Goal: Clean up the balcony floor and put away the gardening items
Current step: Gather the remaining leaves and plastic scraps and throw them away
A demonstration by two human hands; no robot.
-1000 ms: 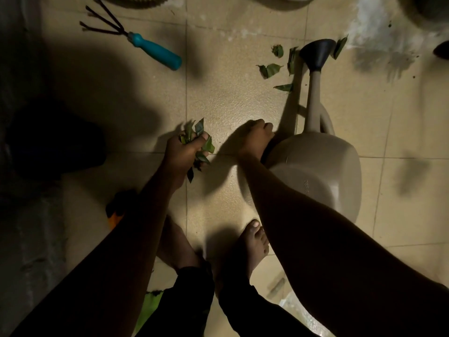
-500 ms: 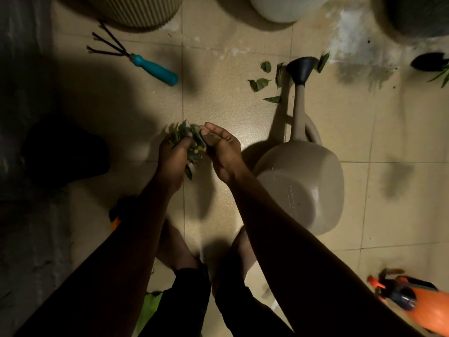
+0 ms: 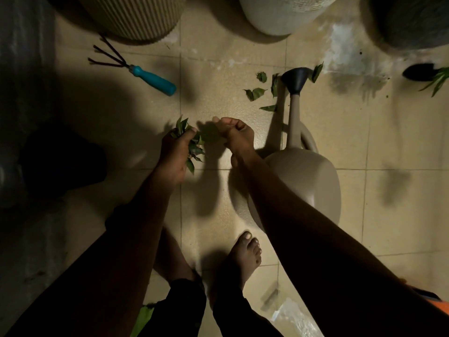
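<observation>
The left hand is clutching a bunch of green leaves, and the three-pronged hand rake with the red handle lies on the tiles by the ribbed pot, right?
Not quite: in the head view the three-pronged hand rake has a teal handle, not red. The rest holds: the left hand grips the bunch of green leaves, and the rake lies on the beige tiles by the ribbed pot.

Bare floor tiles open between hand rake and loose leaves, watering can blocking the right, ribbed pot and pale pot beyond.
</observation>
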